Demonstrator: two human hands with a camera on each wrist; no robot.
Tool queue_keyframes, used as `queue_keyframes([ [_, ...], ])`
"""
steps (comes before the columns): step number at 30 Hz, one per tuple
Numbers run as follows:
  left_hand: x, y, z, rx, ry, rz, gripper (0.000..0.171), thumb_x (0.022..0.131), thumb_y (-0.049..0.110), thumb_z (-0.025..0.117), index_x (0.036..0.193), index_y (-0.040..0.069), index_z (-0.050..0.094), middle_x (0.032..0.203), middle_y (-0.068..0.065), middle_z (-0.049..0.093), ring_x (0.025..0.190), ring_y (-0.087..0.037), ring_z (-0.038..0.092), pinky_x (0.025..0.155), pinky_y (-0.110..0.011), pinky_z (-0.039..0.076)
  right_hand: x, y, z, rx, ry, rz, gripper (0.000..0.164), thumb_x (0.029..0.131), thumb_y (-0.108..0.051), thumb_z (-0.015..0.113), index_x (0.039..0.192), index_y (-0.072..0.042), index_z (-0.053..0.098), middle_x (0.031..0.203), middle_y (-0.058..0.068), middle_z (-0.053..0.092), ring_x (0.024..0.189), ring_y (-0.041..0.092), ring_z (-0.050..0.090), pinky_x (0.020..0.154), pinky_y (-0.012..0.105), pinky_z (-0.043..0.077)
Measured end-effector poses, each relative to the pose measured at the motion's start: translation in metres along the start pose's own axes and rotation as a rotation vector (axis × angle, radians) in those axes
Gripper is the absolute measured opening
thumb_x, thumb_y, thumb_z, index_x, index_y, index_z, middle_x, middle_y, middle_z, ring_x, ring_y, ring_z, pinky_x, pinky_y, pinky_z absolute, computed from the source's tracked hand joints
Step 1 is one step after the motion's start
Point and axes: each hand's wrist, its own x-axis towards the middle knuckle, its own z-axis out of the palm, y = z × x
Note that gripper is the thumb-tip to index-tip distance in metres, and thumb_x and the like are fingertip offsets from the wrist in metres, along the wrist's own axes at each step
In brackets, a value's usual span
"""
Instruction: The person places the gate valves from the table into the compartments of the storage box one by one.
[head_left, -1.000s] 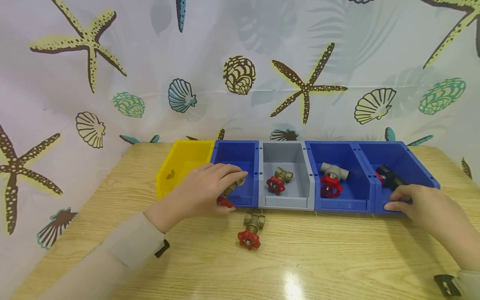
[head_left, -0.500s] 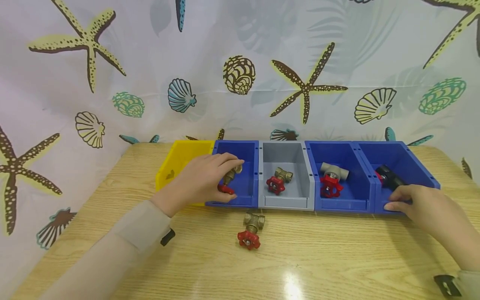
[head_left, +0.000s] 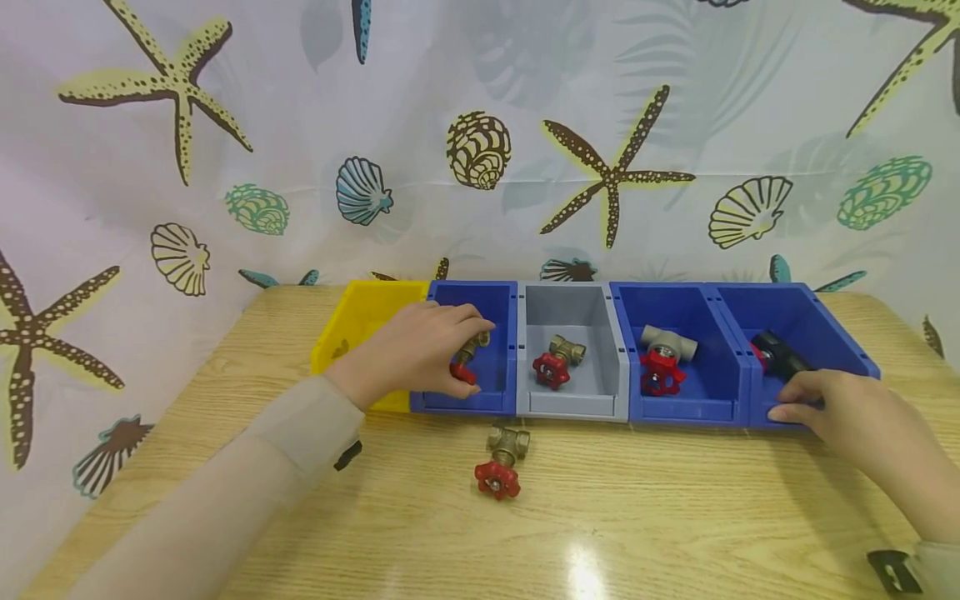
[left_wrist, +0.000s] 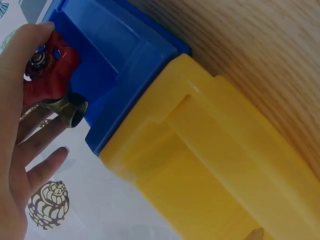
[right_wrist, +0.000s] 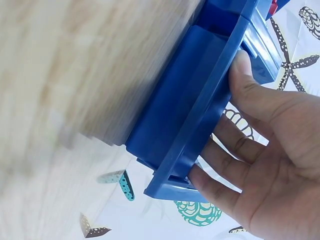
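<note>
My left hand (head_left: 423, 346) holds a brass valve (left_wrist: 67, 107) by its red handwheel (left_wrist: 52, 75) at the opening of the blue bin (head_left: 498, 358) beside the yellow one. The thumb lies against the wheel; fingers partly hide the valve in the head view. My right hand (head_left: 862, 417) rests at the front lip of the far-right blue bin (right_wrist: 185, 110), thumb and fingers along its rim and some fingertips hidden behind it. Inside that bin lies a black valve (head_left: 780, 354), close to the fingers. Another brass valve with a red wheel (head_left: 501, 467) lies on the table before the bins.
The bins stand side by side in a row: a yellow bin (head_left: 360, 329) at the left end, then blue, a grey bin (head_left: 573, 404) with a brass valve (head_left: 558, 362), and a blue bin (head_left: 682, 408) with a grey valve (head_left: 663, 358). Behind hangs a patterned curtain (head_left: 420, 83).
My left hand has moved slightly up and to the right with the brass valve, further over the blue bin. The right hand and the valve on the table have stayed put.
</note>
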Motion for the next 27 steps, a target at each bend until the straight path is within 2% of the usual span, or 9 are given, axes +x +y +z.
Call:
queue_keyframes([
  [7, 0.009, -0.003, -0.001, 0.007, -0.073, -0.012, 0.070, 0.078, 0.054, 0.077, 0.129, 0.008, 0.063, 0.106, -0.001, 0.064, 0.076, -0.016, 0.058, 0.071, -0.032, 0.052, 0.001, 0.001, 0.000, -0.009, -0.004, 0.002, 0.012, 0.083, -0.018, 0.078, 0.081, -0.009, 0.071, 0.082, 0.009, 0.071, 0.079, 0.041, 0.066, 0.064, 0.056, 0.049],
  [16, 0.026, -0.005, -0.002, 0.006, -0.260, -0.086, 0.077, 0.077, 0.060, 0.075, 0.133, 0.008, 0.061, 0.113, -0.003, 0.063, 0.081, -0.016, 0.059, 0.074, -0.032, 0.052, 0.001, 0.002, 0.000, -0.008, -0.004, -0.006, 0.013, 0.083, -0.019, 0.078, 0.079, -0.010, 0.070, 0.080, 0.008, 0.071, 0.077, 0.038, 0.066, 0.063, 0.056, 0.049],
  [23, 0.038, -0.005, -0.001, 0.028, -0.317, -0.108, 0.072, 0.077, 0.059, 0.075, 0.127, 0.009, 0.065, 0.105, -0.001, 0.064, 0.081, -0.015, 0.057, 0.072, -0.030, 0.052, 0.002, 0.002, -0.001, -0.005, -0.018, -0.002, 0.013, 0.083, -0.019, 0.078, 0.080, -0.009, 0.070, 0.081, 0.008, 0.071, 0.077, 0.038, 0.066, 0.063, 0.055, 0.049],
  [27, 0.044, -0.004, 0.000, 0.031, -0.353, -0.136, 0.072, 0.077, 0.060, 0.074, 0.128, 0.010, 0.065, 0.108, -0.001, 0.065, 0.083, -0.015, 0.058, 0.076, -0.030, 0.053, 0.001, 0.002, -0.001, -0.006, -0.009, -0.001, 0.014, 0.083, -0.021, 0.079, 0.080, -0.010, 0.070, 0.081, 0.008, 0.071, 0.077, 0.039, 0.065, 0.063, 0.056, 0.049],
])
